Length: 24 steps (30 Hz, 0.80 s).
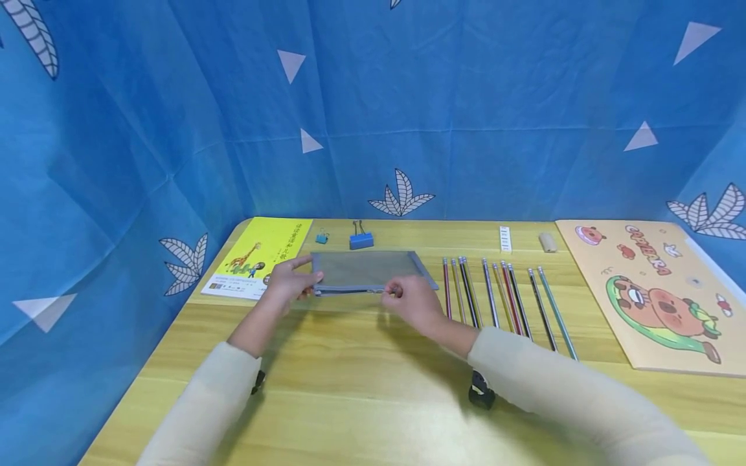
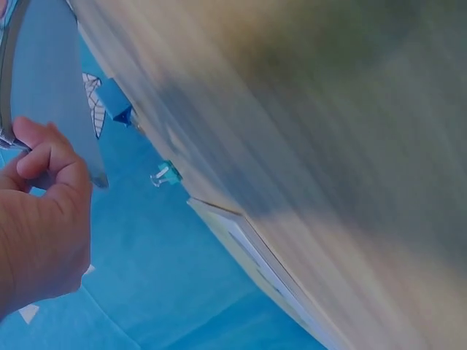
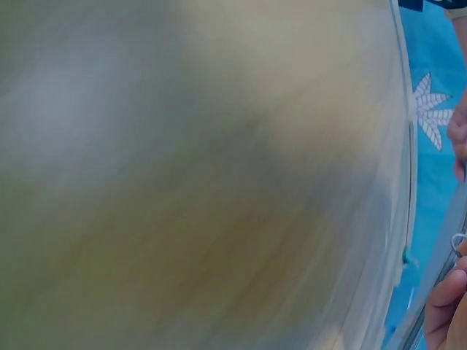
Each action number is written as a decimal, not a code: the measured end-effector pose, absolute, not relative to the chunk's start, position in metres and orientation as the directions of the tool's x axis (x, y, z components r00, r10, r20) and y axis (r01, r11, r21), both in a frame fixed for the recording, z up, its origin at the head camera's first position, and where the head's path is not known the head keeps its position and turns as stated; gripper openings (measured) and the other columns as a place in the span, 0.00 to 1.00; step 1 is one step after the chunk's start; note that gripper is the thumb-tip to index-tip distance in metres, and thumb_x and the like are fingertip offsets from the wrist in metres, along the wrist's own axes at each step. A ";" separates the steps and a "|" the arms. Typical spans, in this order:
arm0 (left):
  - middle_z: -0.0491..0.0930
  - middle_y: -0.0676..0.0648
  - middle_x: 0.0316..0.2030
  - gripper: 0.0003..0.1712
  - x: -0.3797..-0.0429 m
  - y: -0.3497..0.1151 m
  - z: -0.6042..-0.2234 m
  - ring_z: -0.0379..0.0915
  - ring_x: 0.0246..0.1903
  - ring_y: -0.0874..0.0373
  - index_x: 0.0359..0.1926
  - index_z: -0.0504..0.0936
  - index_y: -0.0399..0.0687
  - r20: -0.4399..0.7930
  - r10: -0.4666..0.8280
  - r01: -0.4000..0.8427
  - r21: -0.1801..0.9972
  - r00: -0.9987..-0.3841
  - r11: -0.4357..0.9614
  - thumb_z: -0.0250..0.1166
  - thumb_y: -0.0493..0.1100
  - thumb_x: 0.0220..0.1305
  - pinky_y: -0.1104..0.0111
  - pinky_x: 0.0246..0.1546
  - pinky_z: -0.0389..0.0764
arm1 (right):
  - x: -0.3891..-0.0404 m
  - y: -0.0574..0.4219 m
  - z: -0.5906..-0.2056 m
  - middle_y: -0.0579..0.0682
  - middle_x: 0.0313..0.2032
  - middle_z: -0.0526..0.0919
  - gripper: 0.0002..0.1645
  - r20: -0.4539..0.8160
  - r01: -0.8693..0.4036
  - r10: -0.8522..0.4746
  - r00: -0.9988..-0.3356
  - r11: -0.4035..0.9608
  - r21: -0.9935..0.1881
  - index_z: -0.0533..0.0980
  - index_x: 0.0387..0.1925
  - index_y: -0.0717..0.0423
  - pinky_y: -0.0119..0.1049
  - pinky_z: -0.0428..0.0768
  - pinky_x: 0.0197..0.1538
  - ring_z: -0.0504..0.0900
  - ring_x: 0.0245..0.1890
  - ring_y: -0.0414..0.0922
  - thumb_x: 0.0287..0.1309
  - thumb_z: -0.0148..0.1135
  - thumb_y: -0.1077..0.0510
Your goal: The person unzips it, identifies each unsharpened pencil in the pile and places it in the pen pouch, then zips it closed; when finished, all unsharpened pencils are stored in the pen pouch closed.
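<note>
A grey see-through zipper pouch (image 1: 367, 268) is held up over the table, its zipper edge toward the person. My left hand (image 1: 291, 279) grips its near left corner, thumb on top; in the left wrist view the fingers (image 2: 55, 157) curl around that corner. At the zipper edge, my right hand (image 1: 414, 301) pinches the small zipper pull (image 1: 375, 291) between thumb and forefinger. The right wrist view shows the pull's ring (image 3: 457, 243) at the fingertips. Left of the pull, a narrow dark gap shows along the zipper.
Several pencils (image 1: 506, 298) lie in a row right of the pouch. Behind are a blue binder clip (image 1: 361, 241), a small teal clip (image 1: 322, 237), a white striped strip (image 1: 505, 239) and a beige eraser (image 1: 547, 243). A yellow book (image 1: 268, 246) and a capybara pad (image 1: 653, 291) flank them.
</note>
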<state>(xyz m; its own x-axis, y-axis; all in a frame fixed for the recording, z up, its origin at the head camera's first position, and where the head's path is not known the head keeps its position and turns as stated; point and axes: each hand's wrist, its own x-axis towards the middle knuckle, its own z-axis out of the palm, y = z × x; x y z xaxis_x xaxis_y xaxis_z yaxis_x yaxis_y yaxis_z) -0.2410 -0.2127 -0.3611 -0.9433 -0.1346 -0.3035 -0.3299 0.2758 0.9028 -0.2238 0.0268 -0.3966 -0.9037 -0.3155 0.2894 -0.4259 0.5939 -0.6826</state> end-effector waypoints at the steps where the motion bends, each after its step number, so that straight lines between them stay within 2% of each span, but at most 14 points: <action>1: 0.78 0.44 0.26 0.33 -0.241 -0.215 -0.361 0.69 0.15 0.60 0.59 0.63 0.49 -0.304 -0.133 -0.330 0.903 -0.943 0.275 0.63 0.39 0.51 0.72 0.17 0.67 | -0.225 0.030 -0.397 0.39 0.10 0.69 0.06 0.301 -0.430 -0.309 -0.902 0.602 -0.672 0.76 0.19 0.49 0.25 0.59 0.12 0.59 0.08 0.34 0.43 0.54 0.62; 7: 0.77 0.45 0.25 0.33 -0.241 -0.229 -0.360 0.67 0.15 0.61 0.60 0.61 0.46 -0.314 -0.098 -0.329 0.899 -0.944 0.289 0.62 0.40 0.52 0.73 0.16 0.66 | -0.231 0.052 -0.398 0.40 0.09 0.69 0.06 0.340 -0.450 -0.296 -0.893 0.620 -0.642 0.75 0.18 0.50 0.26 0.59 0.12 0.58 0.08 0.35 0.42 0.55 0.63; 14: 0.74 0.48 0.24 0.31 -0.240 -0.241 -0.358 0.65 0.16 0.62 0.60 0.60 0.48 -0.339 -0.081 -0.345 0.871 -0.937 0.350 0.59 0.43 0.55 0.71 0.19 0.67 | -0.235 0.081 -0.397 0.42 0.09 0.68 0.04 0.295 -0.394 -0.262 -0.919 0.663 -0.636 0.75 0.21 0.52 0.28 0.61 0.13 0.60 0.08 0.37 0.43 0.53 0.61; 24: 0.69 0.52 0.13 0.31 -0.242 -0.246 -0.358 0.60 0.11 0.64 0.60 0.60 0.47 -0.377 -0.050 -0.369 0.858 -0.925 0.357 0.59 0.44 0.56 0.73 0.13 0.61 | -0.236 0.109 -0.393 0.40 0.09 0.67 0.03 0.330 -0.422 -0.278 -0.902 0.727 -0.541 0.74 0.20 0.50 0.28 0.57 0.12 0.58 0.08 0.36 0.44 0.56 0.58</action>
